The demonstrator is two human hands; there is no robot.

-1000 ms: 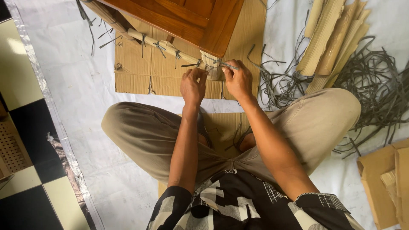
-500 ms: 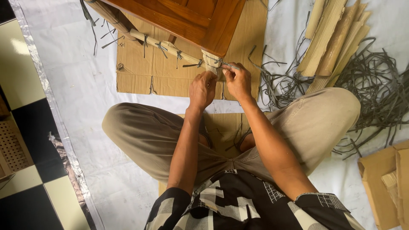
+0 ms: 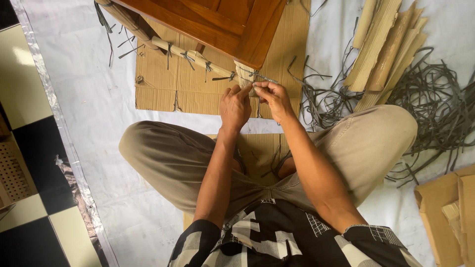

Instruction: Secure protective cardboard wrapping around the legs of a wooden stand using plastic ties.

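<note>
the thing in hand is a furniture leg wrapped in corrugated cardboard, a pale tan ribbed sleeve standing just under the corner of a glossy reddish-brown wooden piece, at the near edge of a flat cardboard sheet spread on the white floor covering. a thin grey strap runs around the wrapped leg and sticks out to the right. the right hand pinches that strap's end tight between thumb and fingertips, right beside the leg. the left hand is curled, with its fingertips pressed on the wrap at the strap; whether it grips the strap itself cannot be told. a second wrapped rail slants up to the left from the leg, tied at intervals with the same grey strapping, loose ends sticking out. no true container shows; a loose heap of grey straps lies on the sheet to the right, with a stack of folded corrugated strips lying partly on it, and more cardboard pieces lie at the lower right edge.
</note>
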